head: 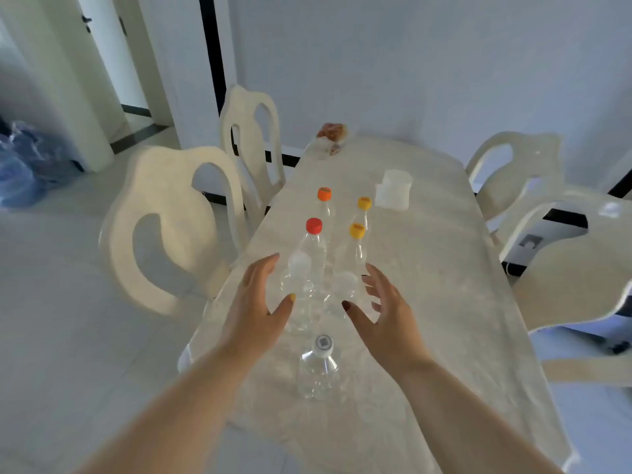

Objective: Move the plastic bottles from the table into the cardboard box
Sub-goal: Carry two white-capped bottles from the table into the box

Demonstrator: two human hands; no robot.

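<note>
Several clear plastic bottles stand upright in a cluster on the pale table (444, 302). Nearest me is a white-capped bottle (319, 367). Two more white-capped bottles (299, 289) (343, 295) stand between my hands. Behind them are a red-capped bottle (314, 241), a yellow-capped bottle (356, 244), an orange-capped bottle (324, 203) and a second yellow-capped one (364, 208). My left hand (258, 302) is open, just left of the left white-capped bottle. My right hand (383, 306) is open, just right of the other one. Neither hand holds anything. No cardboard box is in view.
A white plastic cup (393, 189) stands at the back right of the table, and a brownish object (331, 133) lies at its far end. Cream chairs stand at the left (164, 227) (249, 131) and right (513, 165) (574, 268). A blue plastic bag (20, 162) lies on the floor at the far left.
</note>
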